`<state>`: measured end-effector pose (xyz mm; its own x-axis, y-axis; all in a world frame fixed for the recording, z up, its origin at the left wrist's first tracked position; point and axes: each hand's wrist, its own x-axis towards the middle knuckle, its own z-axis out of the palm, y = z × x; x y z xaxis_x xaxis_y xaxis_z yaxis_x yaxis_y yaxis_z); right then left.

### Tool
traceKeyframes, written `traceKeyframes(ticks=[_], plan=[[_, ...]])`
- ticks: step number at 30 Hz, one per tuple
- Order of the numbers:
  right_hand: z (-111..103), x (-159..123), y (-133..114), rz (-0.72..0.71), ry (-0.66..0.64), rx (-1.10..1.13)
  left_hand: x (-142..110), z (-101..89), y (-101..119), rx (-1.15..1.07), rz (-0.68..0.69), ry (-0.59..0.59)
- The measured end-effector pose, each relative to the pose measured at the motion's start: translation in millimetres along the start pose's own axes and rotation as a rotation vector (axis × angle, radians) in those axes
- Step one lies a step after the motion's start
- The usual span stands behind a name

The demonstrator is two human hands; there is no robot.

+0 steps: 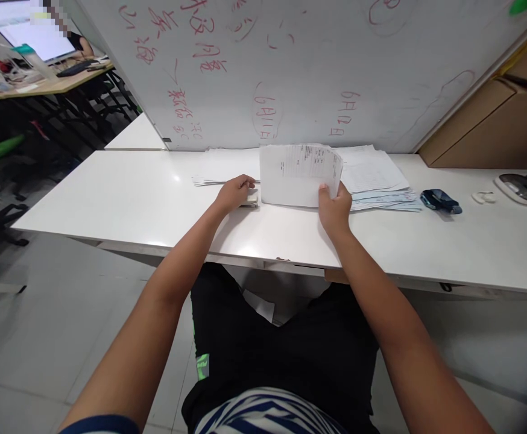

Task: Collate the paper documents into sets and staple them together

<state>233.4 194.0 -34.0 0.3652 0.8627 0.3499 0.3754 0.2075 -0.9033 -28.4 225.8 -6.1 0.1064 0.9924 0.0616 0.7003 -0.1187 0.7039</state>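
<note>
My right hand (336, 208) grips printed sheets of paper (295, 178) by their right side, thumb in front, and they stand upright and slightly curved above the desk. At the left edge of these sheets, my left hand (237, 191) is closed over a small pale stapler (251, 200), partly hidden under the fingers. Behind the left hand lies a stack of white paper (227, 164). To the right of the held sheets, another stack of papers (372, 172) rests on the desk, with bluish slips (385, 200) along its near edge.
The white desk (132, 193) backs onto a whiteboard (299, 78) with red handwriting. Toward the right are a dark blue shiny object (441, 201), a small white item (483, 197), a computer mouse (523, 188) and a cardboard box (494, 123). Another person's arm (82, 45) shows at a far desk.
</note>
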Motion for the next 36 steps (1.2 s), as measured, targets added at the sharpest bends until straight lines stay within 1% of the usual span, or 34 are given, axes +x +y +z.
traceKeyframes(ticks=[7, 13, 15, 17, 19, 21, 23, 25, 27, 30, 31, 33, 34, 36], plan=[[1.2, 1.3, 4.5, -0.002, -0.010, 0.011, -0.7, 1.0, 0.5, -0.011, -0.002, 0.000], [-0.9, -0.7, 2.8, 0.015, -0.008, 0.010, -0.4, 2.2, 2.1, 0.015, 0.015, -0.001], [-2.5, -0.4, 2.5, 0.012, 0.015, 0.034, 0.2, 2.7, 2.4, 0.035, 0.015, 0.016], [-2.0, 4.0, 2.4, 0.015, 0.064, 0.078, 0.7, 3.2, 2.6, 0.065, 0.018, 0.021], [3.8, 13.9, -0.1, 0.043, 0.106, 0.134, 1.0, 3.4, 2.8, 0.106, 0.020, 0.008], [17.6, 27.7, -7.7, 0.092, 0.089, 0.190, 0.7, 3.4, 3.0, 0.145, 0.020, -0.001], [39.4, 41.8, -20.6, 0.149, 0.010, 0.237, -0.4, 3.2, 3.0, 0.167, 0.021, 0.005], [67.0, 53.9, -35.7, 0.226, -0.098, 0.248, -1.9, 2.8, 2.9, 0.180, 0.034, 0.008], [97.4, 63.0, -48.5, 0.329, -0.198, 0.195, -3.2, 2.6, 2.6, 0.192, 0.057, 0.006], [141.0, 69.9, -58.2, 0.456, -0.343, 0.096, -4.5, 3.4, 1.2, 0.202, 0.095, 0.027], [153.5, 70.5, -59.2, 0.469, -0.398, 0.072, -4.9, 4.1, 0.5, 0.200, 0.107, 0.043], [174.1, 70.1, -59.8, 0.447, -0.497, 0.019, -5.6, 6.3, -0.9, 0.204, 0.125, 0.075], [181.7, 69.6, -60.0, 0.424, -0.522, -0.025, -6.1, 7.6, -1.6, 0.213, 0.134, 0.092], [191.2, 68.7, -60.9, 0.336, -0.511, -0.149, -7.5, 10.7, -2.9, 0.242, 0.160, 0.138]])
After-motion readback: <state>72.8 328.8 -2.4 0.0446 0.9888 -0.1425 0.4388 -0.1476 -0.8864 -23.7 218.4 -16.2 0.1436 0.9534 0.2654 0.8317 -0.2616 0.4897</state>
